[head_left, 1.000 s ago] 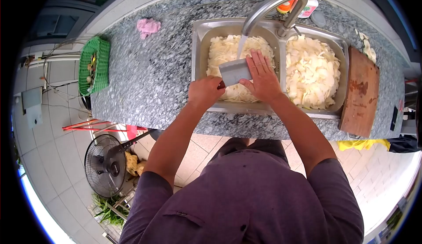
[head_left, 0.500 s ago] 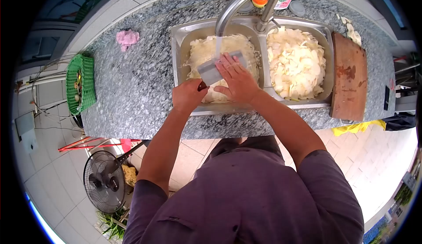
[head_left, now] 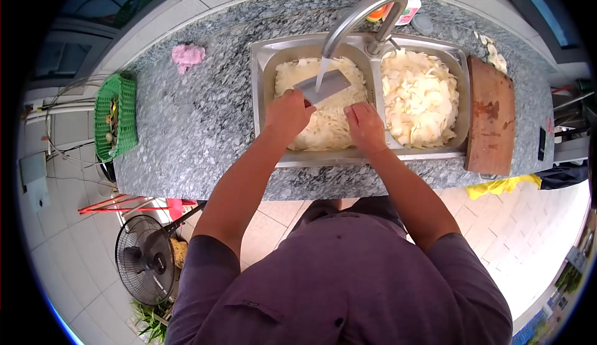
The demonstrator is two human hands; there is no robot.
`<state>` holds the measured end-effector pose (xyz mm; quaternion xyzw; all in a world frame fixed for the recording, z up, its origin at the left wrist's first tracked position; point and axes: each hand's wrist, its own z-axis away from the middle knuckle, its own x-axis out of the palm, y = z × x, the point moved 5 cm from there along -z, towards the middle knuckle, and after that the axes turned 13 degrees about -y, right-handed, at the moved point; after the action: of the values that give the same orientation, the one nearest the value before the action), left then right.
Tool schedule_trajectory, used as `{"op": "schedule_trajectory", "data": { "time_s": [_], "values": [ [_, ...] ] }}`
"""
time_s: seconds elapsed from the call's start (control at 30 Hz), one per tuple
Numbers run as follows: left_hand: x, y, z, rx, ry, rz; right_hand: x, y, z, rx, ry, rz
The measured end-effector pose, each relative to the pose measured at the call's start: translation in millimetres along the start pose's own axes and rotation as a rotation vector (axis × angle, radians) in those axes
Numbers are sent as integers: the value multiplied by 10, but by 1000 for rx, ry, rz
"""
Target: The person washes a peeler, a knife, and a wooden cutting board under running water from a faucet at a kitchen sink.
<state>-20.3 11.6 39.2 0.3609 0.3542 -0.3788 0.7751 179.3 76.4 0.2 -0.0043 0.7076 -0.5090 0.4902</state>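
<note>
The left hand [head_left: 288, 114] is gripping a knife [head_left: 334, 84] by its handle, with the fingers curling around it. The broad blade is extending over the left basin [head_left: 268, 89], above pale pieces [head_left: 324, 132], and water [head_left: 322, 71] from the faucet [head_left: 337, 33] is falling onto the blade. The right hand [head_left: 367, 125] is staying apart from the knife, near the basin's right side; its fingers are lying close together, and whether they are pinching anything cannot be told. Pale slices [head_left: 424, 99] are filling the right basin [head_left: 462, 99], beside a cutting board [head_left: 490, 118].
</note>
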Motion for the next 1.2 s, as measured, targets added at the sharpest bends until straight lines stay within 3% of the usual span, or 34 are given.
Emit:
{"op": "schedule_trajectory", "data": {
  "time_s": [0.13, 0.2, 0.3, 0.7, 1.2],
  "values": [
    [-193, 294, -268, 50, -13, -33, 113, 159, 106, 409, -208, -272],
    [-128, 346, -380, 37, -103, -92, 24, 204, 177, 345, -217, -194],
    [-44, 385, -392, 69, -39, -196, -112, 349, 285, 197, -187, -175],
    [-278, 430, 397, -29, 87, -303, -1025, 937, 638, 225, -252, -187],
    [-767, 702, 974, -198, 116, -414, -1129, 960, 395, 68, -434, -107]
  ]
}}
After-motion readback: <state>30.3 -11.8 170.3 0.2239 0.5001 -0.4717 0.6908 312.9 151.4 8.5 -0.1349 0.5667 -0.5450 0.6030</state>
